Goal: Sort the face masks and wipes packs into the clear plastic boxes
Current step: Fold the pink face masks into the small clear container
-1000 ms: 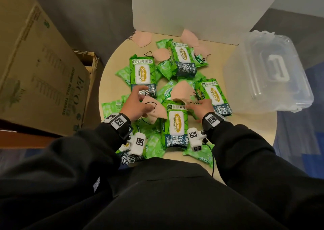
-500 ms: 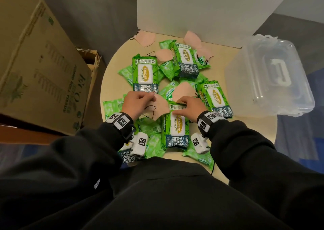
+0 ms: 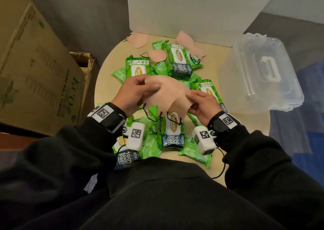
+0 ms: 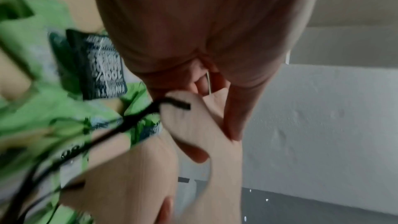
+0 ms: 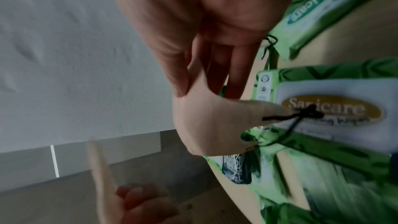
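Two hands up over the table (image 3: 245, 122): my left hand (image 3: 135, 94) & right hand (image 3: 201, 105) both pinch peach face masks (image 3: 168, 96), held between them above the wipes packs (image 3: 172, 129). Black ear loops (image 3: 152, 114) dangle. Clear plastic box (image 3: 259, 73) sits lidded at right, well apart

Held face masks (image 3: 164, 96) covered the wipes packs (image 3: 172, 129) beneath; mask count unresolved. Left wrist view: packs (image 4: 43, 74) motion-blurred, print unreadable. Clear box (image 3: 259, 71) contents indistinct. Cardboard carton (image 3: 35, 63) cut off at left edge.
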`<state>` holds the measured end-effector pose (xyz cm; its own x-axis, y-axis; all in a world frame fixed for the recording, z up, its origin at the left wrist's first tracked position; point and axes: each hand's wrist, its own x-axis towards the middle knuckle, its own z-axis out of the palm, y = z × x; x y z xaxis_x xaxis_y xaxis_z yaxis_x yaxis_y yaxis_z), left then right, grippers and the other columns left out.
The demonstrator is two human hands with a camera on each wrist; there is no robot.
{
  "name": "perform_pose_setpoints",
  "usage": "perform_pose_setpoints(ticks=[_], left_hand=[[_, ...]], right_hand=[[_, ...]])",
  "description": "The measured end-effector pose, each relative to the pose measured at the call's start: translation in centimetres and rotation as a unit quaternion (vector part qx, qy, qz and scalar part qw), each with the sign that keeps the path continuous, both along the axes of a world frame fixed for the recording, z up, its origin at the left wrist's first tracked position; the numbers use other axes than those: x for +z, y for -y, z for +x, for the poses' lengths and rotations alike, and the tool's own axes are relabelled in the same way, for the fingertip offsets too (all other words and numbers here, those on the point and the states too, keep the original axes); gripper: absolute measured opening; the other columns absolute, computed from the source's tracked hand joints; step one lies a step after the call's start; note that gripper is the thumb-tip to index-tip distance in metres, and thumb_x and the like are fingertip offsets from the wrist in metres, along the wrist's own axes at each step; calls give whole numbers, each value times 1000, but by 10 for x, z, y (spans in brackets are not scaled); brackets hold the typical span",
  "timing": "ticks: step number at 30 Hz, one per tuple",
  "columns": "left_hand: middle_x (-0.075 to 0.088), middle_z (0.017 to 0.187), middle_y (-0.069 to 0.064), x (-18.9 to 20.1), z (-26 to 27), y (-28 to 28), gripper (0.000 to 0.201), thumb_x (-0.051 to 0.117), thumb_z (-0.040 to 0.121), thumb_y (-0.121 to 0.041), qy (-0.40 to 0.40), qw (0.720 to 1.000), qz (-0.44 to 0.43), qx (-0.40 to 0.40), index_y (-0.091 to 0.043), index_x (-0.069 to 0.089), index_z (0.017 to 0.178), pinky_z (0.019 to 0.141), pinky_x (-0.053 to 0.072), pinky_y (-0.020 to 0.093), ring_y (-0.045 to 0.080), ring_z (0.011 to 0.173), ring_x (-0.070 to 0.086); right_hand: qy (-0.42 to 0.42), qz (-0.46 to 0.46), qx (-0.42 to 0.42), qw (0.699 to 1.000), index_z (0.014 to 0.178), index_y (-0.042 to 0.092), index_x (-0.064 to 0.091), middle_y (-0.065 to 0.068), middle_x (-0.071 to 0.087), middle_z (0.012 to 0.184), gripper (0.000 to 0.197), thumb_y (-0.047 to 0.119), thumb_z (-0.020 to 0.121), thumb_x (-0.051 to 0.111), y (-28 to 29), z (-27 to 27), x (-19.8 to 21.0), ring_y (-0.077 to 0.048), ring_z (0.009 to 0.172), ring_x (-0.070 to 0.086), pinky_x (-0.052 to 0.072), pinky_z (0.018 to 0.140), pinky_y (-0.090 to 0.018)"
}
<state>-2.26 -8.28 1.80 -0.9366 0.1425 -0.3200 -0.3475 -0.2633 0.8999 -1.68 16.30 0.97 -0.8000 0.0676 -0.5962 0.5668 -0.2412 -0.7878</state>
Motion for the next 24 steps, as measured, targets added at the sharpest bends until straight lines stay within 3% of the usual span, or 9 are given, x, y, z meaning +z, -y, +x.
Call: perform_pose_setpoints(ticks=[3, 5, 8, 11, 14, 17, 20, 24], left_hand=[[66, 84, 5, -1, 1, -13, 15, 80, 85, -7, 26, 999, -29, 1, -6, 68, 94, 59, 55, 28, 16, 71, 65], [65, 85, 7, -12, 4, -18, 22, 87, 78, -14, 35, 998, -60, 7, -8, 68, 88, 68, 55, 31, 19, 78, 64], [66, 84, 7, -23, 9, -22, 24, 91, 65, -25, 51, 996, -68, 5, -16, 71, 76, 79, 45, 36, 20, 83, 59], [62, 73, 2, -28, 13, -21, 24, 88, 72, -12, 42, 997, -70, -13, -19, 66, 64, 69, 46, 29, 17, 73, 57], [59, 70, 2, -27, 15, -16, 30, 82, 78, 1, 33, 995, -82, -41, -14, 60, 65, 66, 54, 31, 16, 68, 60], [59, 64, 1, -25, 17, -11, 27, 85, 75, 2, 12, 991, -112, -73, -10, 62, 67, 60, 56, 33, 14, 62, 59], [58, 61, 2, -27, 19, -9, 26, 87, 74, 0, -1, 987, -131, -90, -10, 63, 68, 54, 49, 28, 14, 57, 54], [57, 61, 3, -31, 22, -9, 29, 89, 72, -1, -9, 986, -143, -88, -14, 64, 63, 57, 46, 28, 18, 64, 52]], right_hand=[[16, -41, -7, 999, 96, 9, 71, -9, 75, 87, 7, 4, 94, 66, 8, 5, 3, -23, 77, 71, 63, 75, -47], [16, -76, -4, 997, 99, 6, 69, -10, 74, 84, 9, 4, 98, 61, 15, 9, 7, -22, 75, 71, 63, 73, -49], [8, -95, 38, 995, 101, 6, 70, -8, 71, 77, 16, 3, 101, 54, 21, 14, 11, -19, 68, 68, 60, 75, -53], [27, -92, 55, 994, 99, 6, 70, -9, 66, 75, 17, 6, 99, 54, 21, 17, 14, -20, 68, 66, 60, 77, -53], [50, -49, 83, 994, 100, 5, 72, -10, 63, 77, 16, 9, 98, 56, 15, 19, 15, -23, 72, 66, 59, 82, -52], [59, -19, 117, 991, 103, 5, 72, -10, 64, 78, 15, 11, 97, 60, 9, 20, 18, -23, 74, 67, 61, 80, -47], [54, -7, 143, 988, 100, 8, 72, -9, 65, 77, 13, 10, 99, 59, 7, 22, 21, -20, 70, 68, 63, 75, -42], [49, -3, 161, 986, 98, 8, 76, -11, 62, 80, 15, 11, 98, 61, 8, 23, 23, -26, 75, 65, 60, 79, -51]])
